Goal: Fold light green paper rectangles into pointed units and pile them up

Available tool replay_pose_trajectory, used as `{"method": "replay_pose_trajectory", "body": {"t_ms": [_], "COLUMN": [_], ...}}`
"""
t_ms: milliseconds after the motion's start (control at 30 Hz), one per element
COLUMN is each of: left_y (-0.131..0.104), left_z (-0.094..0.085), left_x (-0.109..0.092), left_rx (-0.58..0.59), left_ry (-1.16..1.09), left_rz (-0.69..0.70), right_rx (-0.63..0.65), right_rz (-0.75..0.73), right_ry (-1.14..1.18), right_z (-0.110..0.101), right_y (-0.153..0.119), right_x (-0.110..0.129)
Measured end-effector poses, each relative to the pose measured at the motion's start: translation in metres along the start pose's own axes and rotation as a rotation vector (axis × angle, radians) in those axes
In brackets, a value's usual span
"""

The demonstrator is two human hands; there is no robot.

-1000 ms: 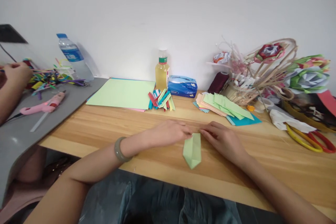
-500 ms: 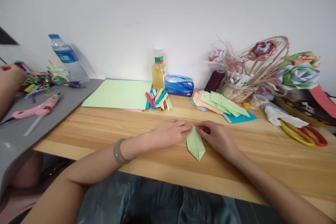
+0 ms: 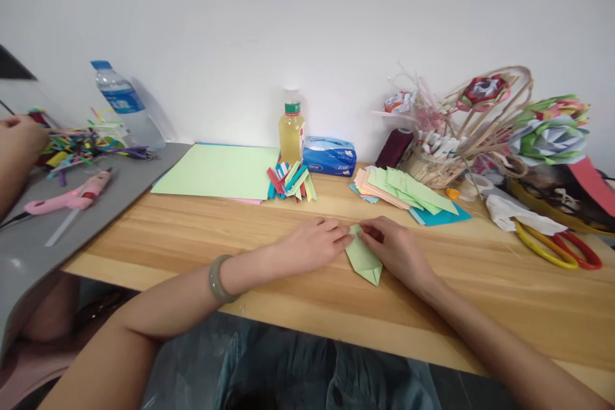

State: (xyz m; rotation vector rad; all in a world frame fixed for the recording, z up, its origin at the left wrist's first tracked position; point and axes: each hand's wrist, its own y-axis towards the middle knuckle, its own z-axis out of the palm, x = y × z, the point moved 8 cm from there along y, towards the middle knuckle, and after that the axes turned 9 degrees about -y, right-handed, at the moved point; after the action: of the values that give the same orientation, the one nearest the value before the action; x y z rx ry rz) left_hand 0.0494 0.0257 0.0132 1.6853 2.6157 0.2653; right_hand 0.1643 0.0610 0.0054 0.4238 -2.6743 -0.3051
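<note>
A small folded piece of light green paper lies on the wooden table between my hands, its pointed end toward me. The fingertips of my left hand press on its upper left edge. At its top right, my right hand pinches the edge between thumb and curled fingers. Beyond my right hand sits a fanned stack of green and peach paper pieces. Farther off, past my left hand, is a bundle of coloured paper strips.
Large green sheets, a yellow drink bottle and a blue tissue pack stand along the wall. Scissors and paper flowers are at right. Another person's hand and a pink glue gun are at left.
The green paper has turned slightly, its near point swinging to the right and a little away from me. My hands stay on its top end.
</note>
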Motion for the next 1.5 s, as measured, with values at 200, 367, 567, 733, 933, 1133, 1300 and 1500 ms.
{"method": "replay_pose_trajectory", "body": {"t_ms": [200,367,567,733,933,1133,1300,1500], "left_y": [0.001,-0.001,-0.001,-0.001,0.000,0.000,0.000,0.000], "left_z": [0.005,0.001,0.004,0.000,-0.005,0.004,0.008,0.007], "left_x": [0.005,0.004,0.005,0.003,0.002,0.005,0.005,0.009], "left_rx": [0.016,-0.002,-0.005,-0.038,-0.062,-0.017,0.003,0.017], "left_ry": [-0.042,-0.030,-0.029,-0.010,-0.025,-0.079,-0.082,-0.120], "left_rz": [0.008,0.031,0.045,0.064,0.063,0.064,0.074,0.062], "right_rx": [-0.019,-0.072,-0.088,-0.099,-0.085,-0.046,-0.012,0.001], "right_rz": [-0.056,-0.184,-0.263,-0.351,-0.427,-0.490,-0.501,-0.490], "right_ry": [-0.008,-0.138,-0.234,-0.327,-0.424,-0.439,-0.429,-0.372], "right_z": [-0.001,-0.003,0.001,0.000,-0.002,-0.002,-0.001,-0.002], "right_y": [0.000,-0.004,-0.008,-0.011,-0.013,-0.015,-0.015,-0.014], "right_x": [0.004,0.015,0.018,0.027,0.035,0.042,0.040,0.037]}}
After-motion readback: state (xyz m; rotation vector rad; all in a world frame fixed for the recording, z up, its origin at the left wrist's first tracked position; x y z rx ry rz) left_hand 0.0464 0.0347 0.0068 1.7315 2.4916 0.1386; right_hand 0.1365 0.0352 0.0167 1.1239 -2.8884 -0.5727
